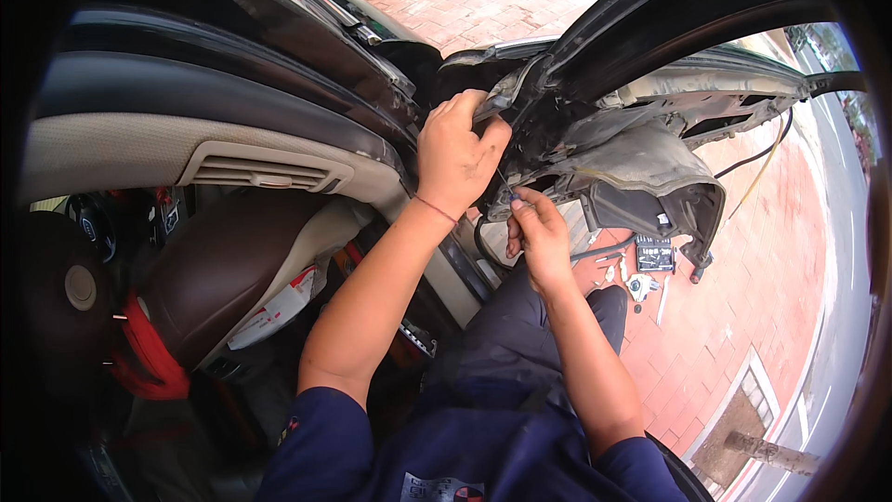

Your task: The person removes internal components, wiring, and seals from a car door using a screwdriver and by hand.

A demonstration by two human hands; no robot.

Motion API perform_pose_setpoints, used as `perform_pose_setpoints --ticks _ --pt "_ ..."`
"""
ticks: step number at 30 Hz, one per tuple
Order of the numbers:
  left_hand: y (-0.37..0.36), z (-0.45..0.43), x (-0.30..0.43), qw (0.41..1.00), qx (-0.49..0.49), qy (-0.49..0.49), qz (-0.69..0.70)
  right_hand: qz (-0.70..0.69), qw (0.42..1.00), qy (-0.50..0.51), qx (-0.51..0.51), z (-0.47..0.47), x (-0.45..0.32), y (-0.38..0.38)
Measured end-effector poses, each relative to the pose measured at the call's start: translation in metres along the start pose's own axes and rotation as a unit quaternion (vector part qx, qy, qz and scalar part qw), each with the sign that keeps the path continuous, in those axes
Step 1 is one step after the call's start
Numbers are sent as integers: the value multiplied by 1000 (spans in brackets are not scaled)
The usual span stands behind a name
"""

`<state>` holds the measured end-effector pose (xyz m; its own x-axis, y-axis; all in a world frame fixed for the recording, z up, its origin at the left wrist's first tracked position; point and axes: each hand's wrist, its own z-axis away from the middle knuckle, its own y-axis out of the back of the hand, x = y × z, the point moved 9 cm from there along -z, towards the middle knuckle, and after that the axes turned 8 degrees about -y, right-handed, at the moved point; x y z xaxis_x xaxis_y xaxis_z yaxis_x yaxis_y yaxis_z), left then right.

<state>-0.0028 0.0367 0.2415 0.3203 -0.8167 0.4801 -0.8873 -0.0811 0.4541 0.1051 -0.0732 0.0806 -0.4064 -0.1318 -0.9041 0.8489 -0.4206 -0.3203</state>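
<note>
My left hand (460,146) grips the edge of a dark, dusty piece at the inner end of the open car door (627,101), whose inner panel is off. Below and right of it, my right hand (536,226) pinches a small tool with a dark handle (516,198) and a thin shaft, possibly a screwdriver. The shaft points up and left, towards the space beneath my left hand; its tip is hidden. A grey sheet liner (631,157) hangs loose from the door beside my right hand, with a black plastic part (627,213) at its lower edge.
To the left are the car's seat back (237,272) and a beige trim panel with an air vent (268,174). On the red brick paving (697,335) lie an open socket set case (654,253), a white mechanical part (641,286) and small loose pieces. Cables (759,153) hang at the door's far end.
</note>
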Motion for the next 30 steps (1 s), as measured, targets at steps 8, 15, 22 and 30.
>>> perform_pose_setpoints --ticks 8,15,22,30 --pt "10 -22 3 998 6 2 65 -19 1000 -22 7 10 7 8" --pt "-9 -20 -5 897 -52 167 407 -42 999 -29 9 22 8 8" --pt "-10 -16 -12 892 -69 184 406 -47 998 -31 10 18 8 9" --pt "13 -11 13 992 -33 -29 120 -19 999 -33 5 7 8 4"
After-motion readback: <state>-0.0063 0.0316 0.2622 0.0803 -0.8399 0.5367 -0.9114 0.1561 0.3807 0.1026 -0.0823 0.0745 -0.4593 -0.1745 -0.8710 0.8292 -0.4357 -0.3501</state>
